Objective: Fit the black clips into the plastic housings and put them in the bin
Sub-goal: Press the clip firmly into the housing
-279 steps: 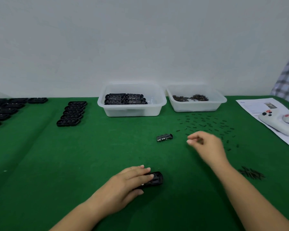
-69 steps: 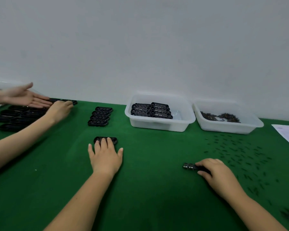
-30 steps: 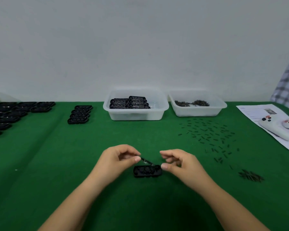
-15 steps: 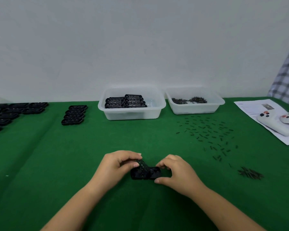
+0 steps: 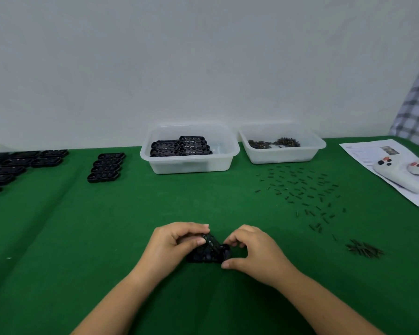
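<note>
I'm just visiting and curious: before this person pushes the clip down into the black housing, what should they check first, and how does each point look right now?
1. Housing lies flat on the green table: ok.
2. Right hand steadies the housing's right end: ok.
3. Left hand pinches the clip: ok.
4. Clip seated level in the housing: not ok, it stands tilted, its left end raised.
5. Clip lined up with its slot: cannot tell, fingers and dark parts hide it.
6. Bin has room for the finished piece: ok, its right side is free.
</note>
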